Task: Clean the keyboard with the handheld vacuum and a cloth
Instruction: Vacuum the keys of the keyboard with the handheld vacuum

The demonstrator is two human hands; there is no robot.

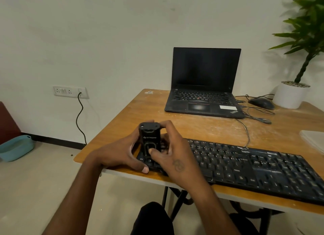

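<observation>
The vacuum point(149, 140), a small black handheld unit, is held upright in both hands over the left end of the keyboard point(245, 166). It is gripped by the left hand point(121, 154) from the left side, fingers curled round the back of the body, thumb stretched along the desk edge w/ its tip beside the Ctrl key. It is grasped by the right hand point(175, 157) from the right; the fingers are wrapped over the top right corner and the thumb is pressed on the front panel, approx. at the oval recess. The vacuum's lower end is hidden behind the hands, so contact w/ the keys can't be told.

The keyboard, black & full-size, is laid across the near edge of the desk point(133, 112), angled down to the right. Its cable is run back toward the laptop point(203, 87), which is set open at the far side, screen dark. A mouse point(262, 103) is placed just right of the laptop, its cable looped between them. A white pot w/ a plant point(298, 59) is stood at the far right corner. A pale flat item is seen at the right edge, cut off by the frame; what it is can't be told. The desk top is marked w/ pale dust & scuffs.

On the wall at left a socket plate point(71, 92) is fitted, w/ a dark cord plugged in & hung to the floor. A teal tub point(15, 148) is set on the floor at far left.
</observation>
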